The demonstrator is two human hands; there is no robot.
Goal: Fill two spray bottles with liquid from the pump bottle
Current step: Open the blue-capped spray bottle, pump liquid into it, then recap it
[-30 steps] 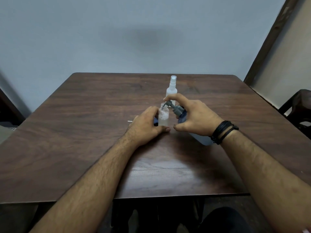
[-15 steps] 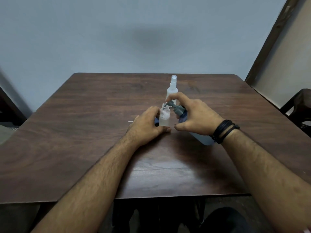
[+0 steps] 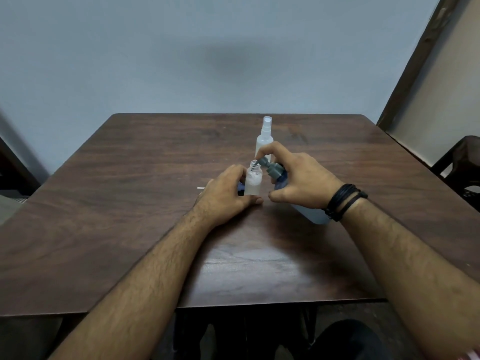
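Both hands are working together over the table [image 3: 130, 203]: the left hand [image 3: 226, 193] is curling around the open spray bottle [image 3: 253, 181], steadying it upright, while the right hand [image 3: 298, 178] is gripping the tilted pump bottle [image 3: 309, 213], a fingertip resting on its grey pump head [image 3: 271, 167], whose spout is sitting at the open bottle's mouth. Just beyond the right fingers, a capped spray bottle [image 3: 265, 137] is standing upright. Black bands [image 3: 342, 201] are circling the right wrist.
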